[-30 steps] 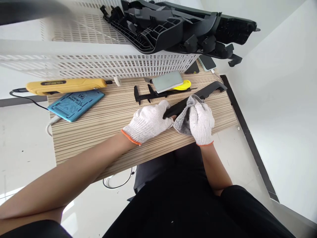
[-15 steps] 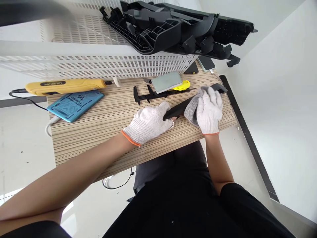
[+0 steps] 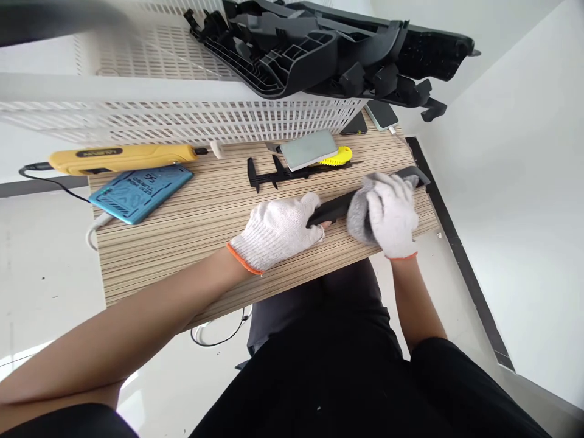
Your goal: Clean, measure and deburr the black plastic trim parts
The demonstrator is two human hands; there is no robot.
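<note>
Both hands wear white knitted gloves with orange cuffs. My left hand [image 3: 285,228] is closed round the near-left end of a long black plastic trim piece [image 3: 335,208], thumb on top. The piece slants across the wooden tabletop, its curved far end pointing right. My right hand [image 3: 393,214] presses a grey cloth [image 3: 360,216] around the piece nearer that far end; the hand is slightly blurred. Part of the piece is hidden under cloth and glove. Beyond the hands lie a black caliper [image 3: 278,175], a pale grey flat block [image 3: 309,149] and a yellow-handled tool [image 3: 338,156].
A white slatted basket [image 3: 219,118] stands along the back, with several black plastic parts [image 3: 314,55] jutting over its rim. At left a yellow corded power tool [image 3: 123,159] rests by a blue box-like device [image 3: 141,191]. Two phones [image 3: 382,114] lie at the back right.
My right hand and the cloth have slid a little to the right and toward me along the black trim piece. The left hand and piece have shifted slightly right.
</note>
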